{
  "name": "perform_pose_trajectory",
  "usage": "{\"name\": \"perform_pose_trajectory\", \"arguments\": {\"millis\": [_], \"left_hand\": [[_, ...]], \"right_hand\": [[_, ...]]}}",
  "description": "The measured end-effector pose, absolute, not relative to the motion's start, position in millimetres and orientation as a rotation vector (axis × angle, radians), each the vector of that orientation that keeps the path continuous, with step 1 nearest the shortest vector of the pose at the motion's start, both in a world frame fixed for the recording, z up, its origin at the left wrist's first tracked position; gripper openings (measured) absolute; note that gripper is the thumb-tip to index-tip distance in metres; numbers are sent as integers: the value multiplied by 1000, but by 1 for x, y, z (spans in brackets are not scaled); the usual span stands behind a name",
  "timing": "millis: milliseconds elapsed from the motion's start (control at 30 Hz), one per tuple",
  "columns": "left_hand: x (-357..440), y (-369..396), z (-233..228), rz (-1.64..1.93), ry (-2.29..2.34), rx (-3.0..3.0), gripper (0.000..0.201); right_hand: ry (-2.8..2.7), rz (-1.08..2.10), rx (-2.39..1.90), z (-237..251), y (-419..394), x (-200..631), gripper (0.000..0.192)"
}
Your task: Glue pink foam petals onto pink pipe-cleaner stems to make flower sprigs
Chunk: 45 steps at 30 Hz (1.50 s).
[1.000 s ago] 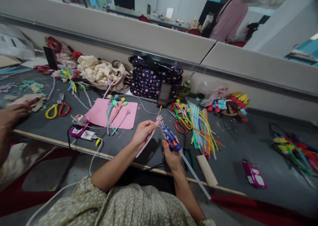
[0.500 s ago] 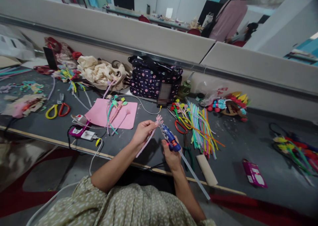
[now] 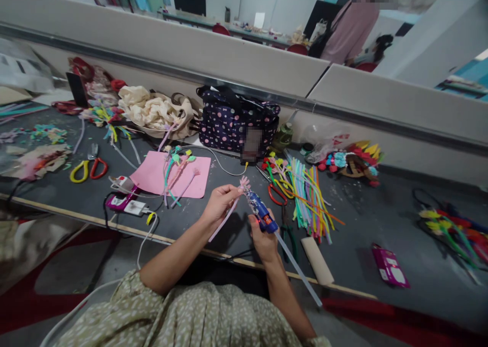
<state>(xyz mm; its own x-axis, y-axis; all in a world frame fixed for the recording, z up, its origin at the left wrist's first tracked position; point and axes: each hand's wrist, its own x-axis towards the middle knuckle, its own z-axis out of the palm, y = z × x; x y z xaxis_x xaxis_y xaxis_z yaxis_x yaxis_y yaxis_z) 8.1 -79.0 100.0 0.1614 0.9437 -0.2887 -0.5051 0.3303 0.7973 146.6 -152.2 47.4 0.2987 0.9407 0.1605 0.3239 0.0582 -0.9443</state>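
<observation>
since a second ago the other person's hand at the far left edge has gone from the worktop; the person's own two hands sit as they did. the left hand pinches a pink pipe-cleaner flower between thumb and fingertips, its stem slanting down toward the wrist. the right hand is closed around a blue glue gun, nozzle touching or just beside the flower head, a clear glue stick trailing back past the front edge of the worktop. both hands hover above the near edge. just right lie red-handled scissors, a sheaf of coloured pipe cleaners and a cardboard tube; to the left a pink sheet carries finished stems. bare grey surface opens to the right, between the tube and a magenta packet.
</observation>
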Motion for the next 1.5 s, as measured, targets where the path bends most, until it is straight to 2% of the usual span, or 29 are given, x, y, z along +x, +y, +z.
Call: {"name": "perform_pose_trajectory", "arguments": {"millis": [767,1067,1200,1500], "left_hand": [[7,-77,99,1282,1011,875,24],[-2,-73,96,1360,1051,1010,20],[-11,-63,87,1375,1057,872,23],[-17,-42,42,1315,1072,554,31]], "right_hand": [[-1289,693,-1500,61,-153,144,36],[-1390,596,-1668,52,-142,155,40],[-1141,665,-1728,38,-132,168,46],[-838,932,-1407,29,-103,174,47]]}}
